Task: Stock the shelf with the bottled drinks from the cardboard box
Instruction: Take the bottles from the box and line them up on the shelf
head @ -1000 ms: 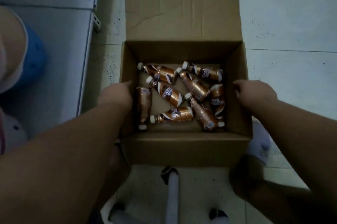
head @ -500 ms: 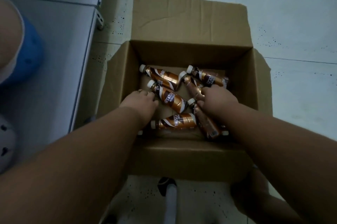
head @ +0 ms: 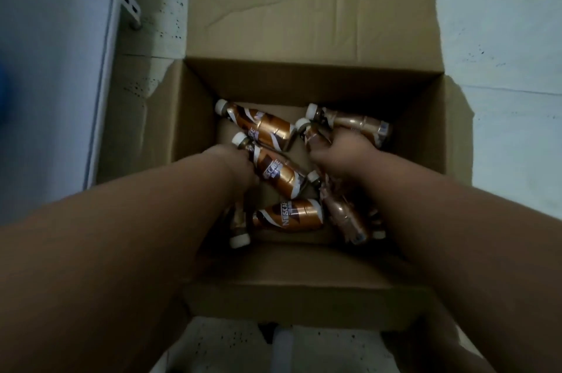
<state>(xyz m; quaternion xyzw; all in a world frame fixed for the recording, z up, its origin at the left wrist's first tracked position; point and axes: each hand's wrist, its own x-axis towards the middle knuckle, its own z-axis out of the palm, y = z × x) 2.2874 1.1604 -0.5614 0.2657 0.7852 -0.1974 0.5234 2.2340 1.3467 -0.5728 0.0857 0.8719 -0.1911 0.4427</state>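
Observation:
An open cardboard box (head: pixel 304 278) stands on the floor below me. Several brown coffee bottles with white caps lie loose on its bottom. My left hand (head: pixel 238 164) reaches in and grips the neck end of the middle bottle (head: pixel 279 173). My right hand (head: pixel 339 156) holds another bottle (head: pixel 308 131), the thumb lying across its neck. More bottles lie at the far left (head: pixel 263 126), the far right (head: pixel 355 123), the near middle (head: pixel 292 216) and under my right wrist (head: pixel 346 219). My left forearm hides most of one more bottle, whose cap (head: pixel 240 240) shows.
The box's far flap (head: pixel 304 17) lies folded back on the pale tiled floor (head: pixel 501 38). A white shelf panel (head: pixel 51 68) with a metal bracket (head: pixel 130 8) runs along the left. A white object (head: pixel 282 351) is on the floor by the box's near side.
Both hands moved from the box's side walls down among the bottles. My left hand shifted to the middle bottle and my right hand closed on one farther back. The view moved closer.

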